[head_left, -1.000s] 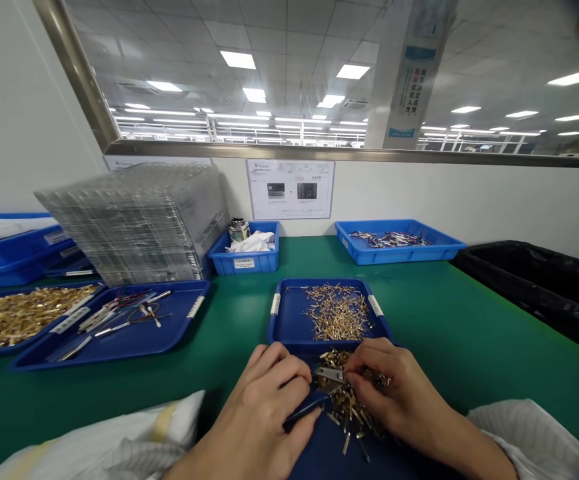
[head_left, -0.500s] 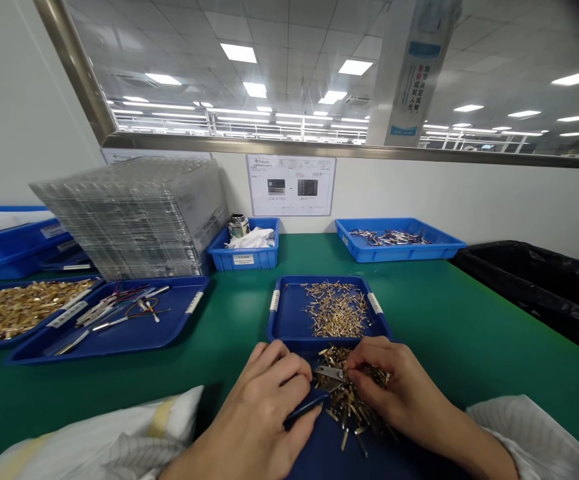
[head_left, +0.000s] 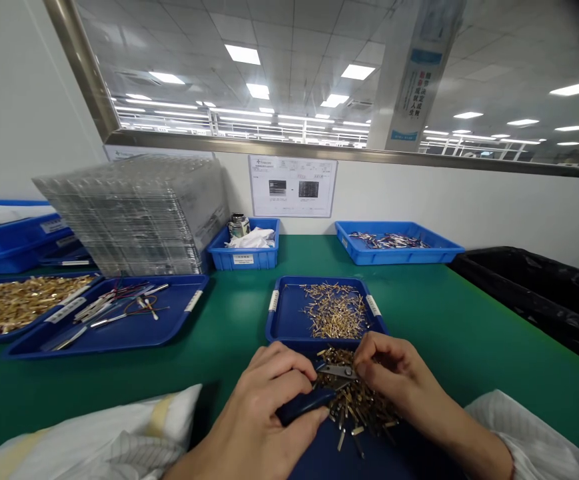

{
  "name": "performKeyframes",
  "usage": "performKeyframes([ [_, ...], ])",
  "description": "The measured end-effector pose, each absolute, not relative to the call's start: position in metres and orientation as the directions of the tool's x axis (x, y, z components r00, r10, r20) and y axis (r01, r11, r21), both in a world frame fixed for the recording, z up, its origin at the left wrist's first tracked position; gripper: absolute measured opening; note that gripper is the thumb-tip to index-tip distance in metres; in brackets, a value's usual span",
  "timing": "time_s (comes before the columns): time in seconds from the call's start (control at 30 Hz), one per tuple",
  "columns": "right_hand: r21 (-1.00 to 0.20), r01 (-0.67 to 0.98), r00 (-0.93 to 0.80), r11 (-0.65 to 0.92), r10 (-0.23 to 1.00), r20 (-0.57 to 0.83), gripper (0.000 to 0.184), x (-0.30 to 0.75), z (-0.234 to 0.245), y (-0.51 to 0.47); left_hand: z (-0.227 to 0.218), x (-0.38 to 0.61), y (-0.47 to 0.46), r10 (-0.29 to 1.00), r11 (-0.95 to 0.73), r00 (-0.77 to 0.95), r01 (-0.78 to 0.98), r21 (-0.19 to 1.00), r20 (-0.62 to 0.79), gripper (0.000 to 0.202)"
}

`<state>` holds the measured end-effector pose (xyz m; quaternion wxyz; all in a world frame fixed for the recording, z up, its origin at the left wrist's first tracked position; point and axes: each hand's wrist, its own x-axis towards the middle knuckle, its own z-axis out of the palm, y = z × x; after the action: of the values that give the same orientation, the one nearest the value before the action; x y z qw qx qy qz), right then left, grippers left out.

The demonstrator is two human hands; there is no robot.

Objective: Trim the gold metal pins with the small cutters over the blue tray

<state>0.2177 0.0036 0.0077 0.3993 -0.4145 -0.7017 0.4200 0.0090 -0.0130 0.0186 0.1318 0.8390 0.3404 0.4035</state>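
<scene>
My left hand (head_left: 274, 407) is wrapped round a pair of blue-handled pliers (head_left: 312, 403), whose metal head points right. At the tip of that head my right hand (head_left: 394, 373) is closed in a pinch. Whatever its fingertips hold is too small and hidden to name. Both hands are over a heap of thin gold-coloured metal pieces (head_left: 356, 407), lying in a dark blue tray (head_left: 326, 450) close to me. Just beyond, a second blue tray (head_left: 289, 320) bears smaller gold-coloured pins (head_left: 336, 313).
Left on the green table (head_left: 234, 320) are a tray of wired parts (head_left: 154, 327), a tray of gold pieces (head_left: 14, 303) and stacked clear trays (head_left: 154, 213). Behind stand two blue bins (head_left: 249, 259) (head_left: 404, 255). A black-lined container (head_left: 519, 287) is at right.
The pliers and my right fingertips have shifted slightly right. The pliers' handles look further apart, and my left fingers have loosened a little round them.
</scene>
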Motion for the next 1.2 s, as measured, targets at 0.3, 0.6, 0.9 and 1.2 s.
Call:
performKeyframes([
  [0.3, -0.454, 0.598, -0.545, 0.66, 0.751, 0.373, 0.014, 0.214, 0.012, -0.004, 0.017, 0.003, -0.012, 0.641, -0.768, 0.624, 0.527, 0.364, 0.447, 0.008],
  [0.6, -0.352, 0.615, -0.58, 0.706, 0.707, 0.405, 0.012, 0.215, 0.008, -0.002, 0.013, 0.003, -0.015, 0.583, -0.803, 0.641, 0.549, 0.232, 0.499, 0.007],
  [0.9, -0.568, 0.621, -0.311, 0.541, 0.835, 0.455, 0.011, 0.229, 0.006, 0.007, 0.014, 0.004, -0.006, 0.696, -0.717, 0.532, 0.556, 0.421, 0.483, 0.011],
  [1.2, -0.509, 0.7, -0.449, 0.501, 0.863, 0.232, 0.012, 0.228, 0.002, 0.008, 0.014, 0.003, -0.002, 0.745, -0.653, 0.411, 0.613, 0.445, 0.526, 0.01],
])
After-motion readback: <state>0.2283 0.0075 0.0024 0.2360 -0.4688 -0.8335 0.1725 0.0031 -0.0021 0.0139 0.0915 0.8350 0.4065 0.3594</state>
